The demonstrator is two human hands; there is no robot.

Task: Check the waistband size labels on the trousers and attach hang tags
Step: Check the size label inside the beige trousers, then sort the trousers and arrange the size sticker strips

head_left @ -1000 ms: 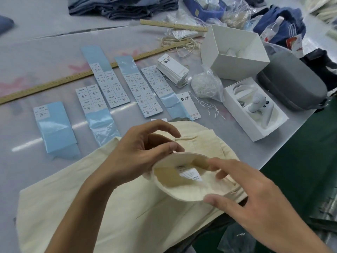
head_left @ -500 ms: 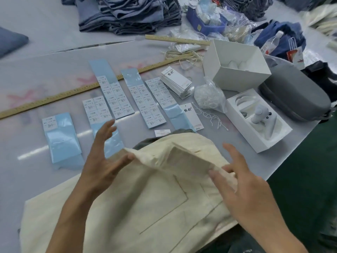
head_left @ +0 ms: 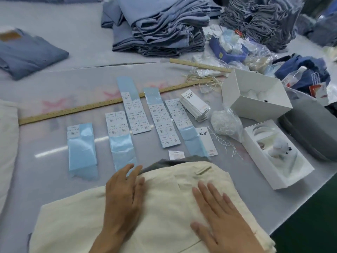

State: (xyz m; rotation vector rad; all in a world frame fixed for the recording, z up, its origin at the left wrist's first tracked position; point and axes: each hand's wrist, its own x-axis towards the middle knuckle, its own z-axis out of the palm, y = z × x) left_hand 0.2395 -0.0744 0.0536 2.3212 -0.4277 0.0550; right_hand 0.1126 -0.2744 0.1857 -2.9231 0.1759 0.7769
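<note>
Both hands flat w/ straight fingers on the cream trousers (head_left: 164, 207) at the tabletop (head_left: 45, 179) near edge: left hand (head_left: 124, 196) by the waistband, right hand (head_left: 217, 220) beside it; neither grip has hold of anything.

Risks, as I judge:
- sticker sheets (head_left: 164, 125) look alike, so wrong size could get picked.
- loose hang tag (head_left: 207, 141) and strings (head_left: 226, 145) lie just beyond the waistband; a fabric shift could drag them.

Containers:
- open white box (head_left: 255, 99), contents unclear.
- white tray box (head_left: 277, 154) w/ a white controller.
- blue bin (head_left: 228, 50) w/ white bits.
- clear bag (head_left: 226, 123) of string.
</note>
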